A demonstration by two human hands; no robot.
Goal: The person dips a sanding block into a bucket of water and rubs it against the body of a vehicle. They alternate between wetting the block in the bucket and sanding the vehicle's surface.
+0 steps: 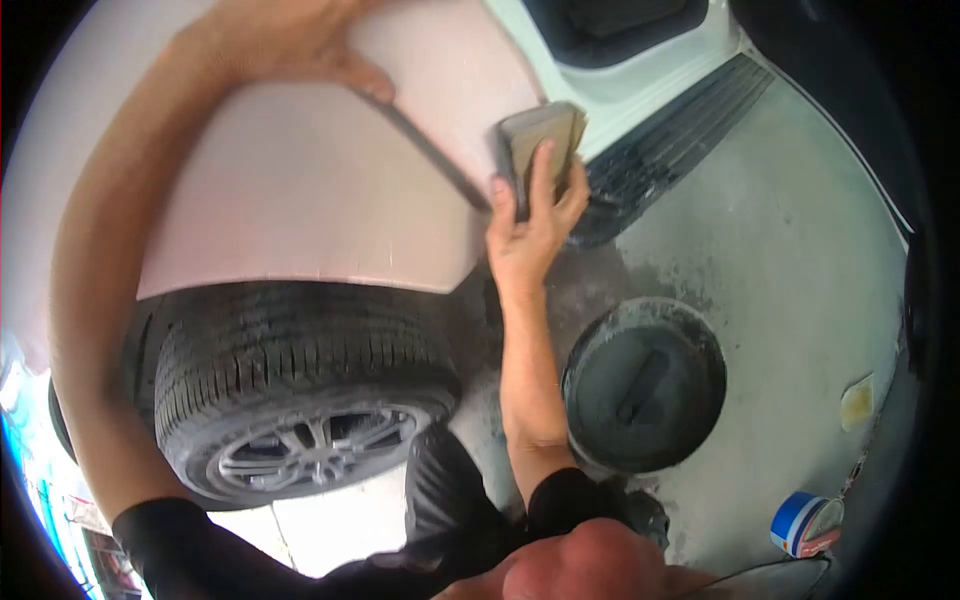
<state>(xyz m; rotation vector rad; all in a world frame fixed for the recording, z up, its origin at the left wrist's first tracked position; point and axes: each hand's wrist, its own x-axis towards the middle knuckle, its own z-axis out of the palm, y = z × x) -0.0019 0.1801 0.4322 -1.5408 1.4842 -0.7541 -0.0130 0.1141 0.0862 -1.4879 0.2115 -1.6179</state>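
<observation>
The left hand [285, 40] lay flat, palm down, with the thumb spread to the side. Its bare arm [90, 300] swept in a long curve from a black sleeve [170, 545]. The right hand [530, 225] reached forward on a straight bare forearm [525, 370], fingers extended and thumb clamped inward in a grip.

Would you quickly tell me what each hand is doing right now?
Left hand: open, resting flat on the fender.
Right hand: closed on a sanding block.

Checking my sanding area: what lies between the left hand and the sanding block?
Head view: between left hand and sanding block, pinkish panel crossed by a dark diagonal seam.
</observation>
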